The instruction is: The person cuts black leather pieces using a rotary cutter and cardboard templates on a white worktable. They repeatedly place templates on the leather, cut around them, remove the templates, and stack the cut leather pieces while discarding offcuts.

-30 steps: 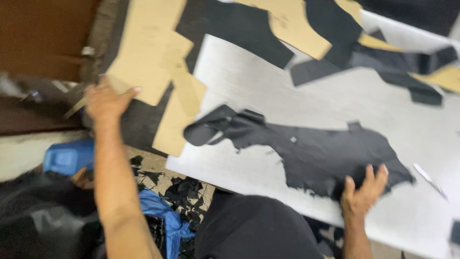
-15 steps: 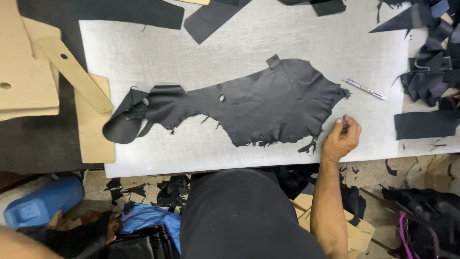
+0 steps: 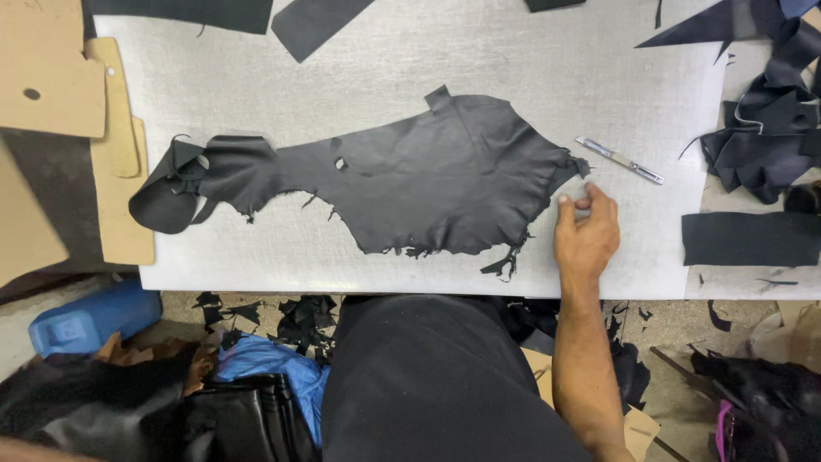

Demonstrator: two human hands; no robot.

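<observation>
A large ragged piece of black leather point(image 3: 428, 184) lies flat on a white cutting board point(image 3: 513, 51), its folded narrow end to the left. My right hand point(image 3: 586, 235) rests on the board just off the leather's frayed right edge, fingers curled close together. Something small and pale may be pinched at the fingertips; I cannot tell. A slim metal knife point(image 3: 620, 160) lies on the board just above the hand. My left hand is out of view.
Tan cardboard patterns point(image 3: 51, 77) lie left of the board, one long piece point(image 3: 120, 188) by its edge. Black offcuts point(image 3: 761, 128) and a black strip point(image 3: 748, 238) sit at the right. A blue container point(image 3: 90, 318) and leather scraps point(image 3: 299, 316) lie below the table.
My left hand, which was on the cardboard patterns, has left the view. The view has swung over the leather, and my right hand has slid from the leather's edge onto the bare board.
</observation>
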